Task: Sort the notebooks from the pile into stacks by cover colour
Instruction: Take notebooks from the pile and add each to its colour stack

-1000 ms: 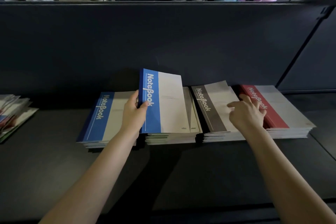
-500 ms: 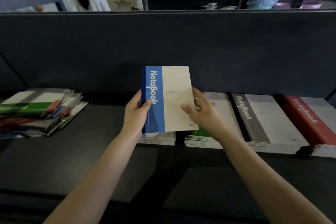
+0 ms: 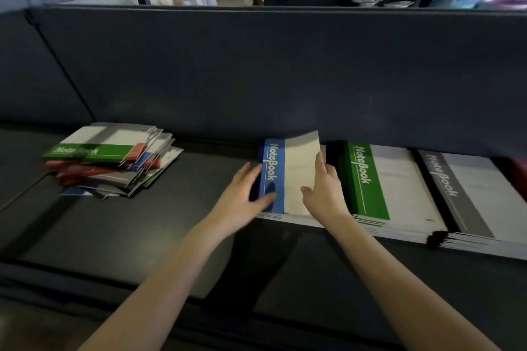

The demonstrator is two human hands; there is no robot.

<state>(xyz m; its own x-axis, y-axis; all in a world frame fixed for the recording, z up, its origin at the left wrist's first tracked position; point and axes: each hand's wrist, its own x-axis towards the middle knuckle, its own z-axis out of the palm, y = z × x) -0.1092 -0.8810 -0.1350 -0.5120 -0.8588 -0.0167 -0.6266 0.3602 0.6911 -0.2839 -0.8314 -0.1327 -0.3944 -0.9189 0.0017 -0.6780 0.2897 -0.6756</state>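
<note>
A blue-banded notebook (image 3: pixel 299 174) lies flat on top of the blue stack (image 3: pixel 285 218) against the back of the dark table. My left hand (image 3: pixel 242 196) grips its spine edge, thumb on the blue band. At the notebook's right edge my right hand (image 3: pixel 325 191) holds it, thumb on the pale cover. To the right lie the green stack (image 3: pixel 368 179), the grey stack (image 3: pixel 456 194) and a sliver of the red stack (image 3: pixel 520 171). The unsorted pile (image 3: pixel 114 162), with a green notebook on top, sits at the far left.
A dark partition wall (image 3: pixel 256 65) rises right behind the stacks. Bare table surface (image 3: pixel 142 231) lies between the pile and the blue stack and along the front. People and shelves show beyond the partition.
The blue notebook went from being held upright in both hands down onto the blue stack. My view swung left, bringing the unsorted pile further in and pushing the red stack to the edge.
</note>
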